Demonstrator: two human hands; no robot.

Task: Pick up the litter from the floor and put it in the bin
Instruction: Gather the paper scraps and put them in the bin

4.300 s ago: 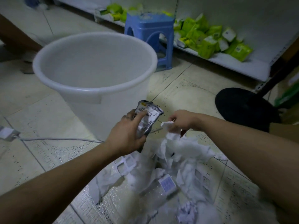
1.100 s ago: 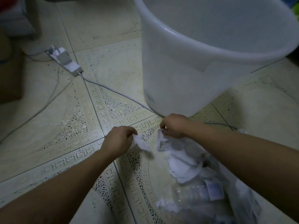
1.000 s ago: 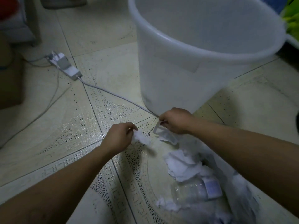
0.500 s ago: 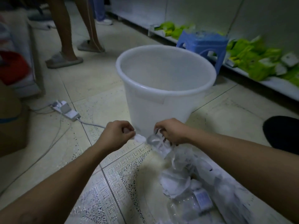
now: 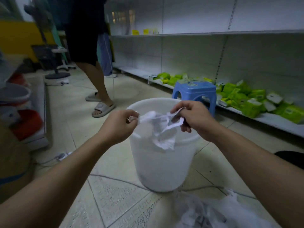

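While both hands are raised over the bin, the scene reads from left to right as follows.

1. Left edge of the frame: a low shelf unit (image 5: 35, 112) carries a red basin and a grey one. A bystander's legs, in grey slides (image 5: 102, 108), stand on the tiled floor (image 5: 72, 129) at upper centre-left. Neither bears on the task.

2. Left hand (image 5: 117, 125), centre of the frame: its fingers (image 5: 131, 115) are closed in a pinch on a wad of white tissue (image 5: 147, 116). The hand is level with the bin's rim, judged so that letting go drops the piece inside.

3. Bin (image 5: 162, 165), centre: a round, tapering tub of translucent white plastic with a rolled rim, standing upright on the floor. A thin grey cable (image 5: 115, 180) runs across the tiles at its base.

4. Right hand (image 5: 193, 119), centre-right: its fingers (image 5: 176, 111) are closed on a limp piece of clear plastic wrapping (image 5: 175, 121), and crumpled white paper (image 5: 162, 137) hangs from the same bundle across the near rim. The material is soft, creased and light. It appears to hang partly outside the near wall, so a release here may, in my judgement, spill some of it.

5. Lower right of the frame: more litter (image 5: 213, 213) lies on the floor beside the bin, a blurred heap of white paper and clear film. The task is therefore judged unfinished.

6. Right background: a blue plastic stool (image 5: 195, 90) and green packets (image 5: 241, 96) on the bottom shelf.
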